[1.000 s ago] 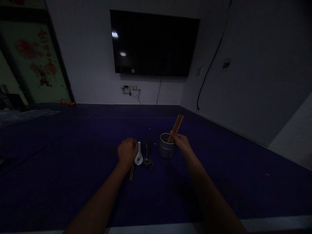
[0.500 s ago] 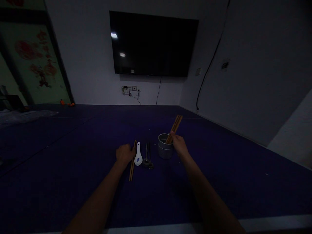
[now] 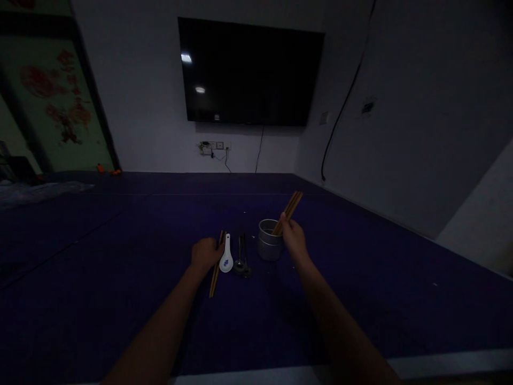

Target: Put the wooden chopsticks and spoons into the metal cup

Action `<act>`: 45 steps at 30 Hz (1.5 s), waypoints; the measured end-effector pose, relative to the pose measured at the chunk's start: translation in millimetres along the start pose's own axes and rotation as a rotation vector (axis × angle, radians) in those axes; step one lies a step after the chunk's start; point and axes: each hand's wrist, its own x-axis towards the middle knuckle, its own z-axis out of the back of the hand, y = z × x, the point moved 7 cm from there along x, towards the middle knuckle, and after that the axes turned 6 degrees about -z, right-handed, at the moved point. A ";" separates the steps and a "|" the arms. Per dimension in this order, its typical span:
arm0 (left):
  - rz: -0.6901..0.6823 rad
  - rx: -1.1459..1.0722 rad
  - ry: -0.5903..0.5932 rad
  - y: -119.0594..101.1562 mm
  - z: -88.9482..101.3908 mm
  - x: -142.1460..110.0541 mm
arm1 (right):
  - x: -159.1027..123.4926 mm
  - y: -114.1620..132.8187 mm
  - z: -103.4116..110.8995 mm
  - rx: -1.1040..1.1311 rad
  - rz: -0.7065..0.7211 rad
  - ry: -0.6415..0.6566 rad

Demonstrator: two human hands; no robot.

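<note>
My right hand (image 3: 294,236) is closed round a bundle of wooden chopsticks (image 3: 294,202), tilted to the right with their lower ends inside a grey metal utensil holder (image 3: 269,247). On the left, my left hand (image 3: 206,253) is closed over a pair of chopsticks (image 3: 214,280) lying on the purple surface; its thumb rests across them. Just right of that pair lies a white soup spoon (image 3: 226,262) with a blue mark in its bowl. Two dark metal spoons (image 3: 239,265) lie between the white spoon and the holder.
The purple surface (image 3: 160,224) reaches back to the wall, where a large television (image 3: 252,75) hangs above sockets and cables. Crumpled clear plastic (image 3: 44,193) lies at the far left. A black cable (image 3: 340,112) dangles down the right wall.
The chopstick bundle in my right hand leans slightly more to the right. My left hand's pair has turned a little, its near ends shifting left. The whole view has moved slightly.
</note>
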 end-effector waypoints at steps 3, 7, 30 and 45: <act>-0.017 0.015 -0.008 -1.8 1.6 -0.1 | -16.5 22.2 32.0 0.020 0.151 -0.365; -0.058 0.063 -0.011 -5.8 3.4 -0.1 | -48.7 56.7 55.7 0.049 0.422 -0.619; -0.133 0.194 0.019 -22.4 11.3 -5.1 | -135.1 47.9 -101.1 -0.739 0.891 0.812; -0.077 0.257 0.055 -18.3 15.2 -7.7 | -133.0 41.6 -102.6 -0.711 0.852 0.849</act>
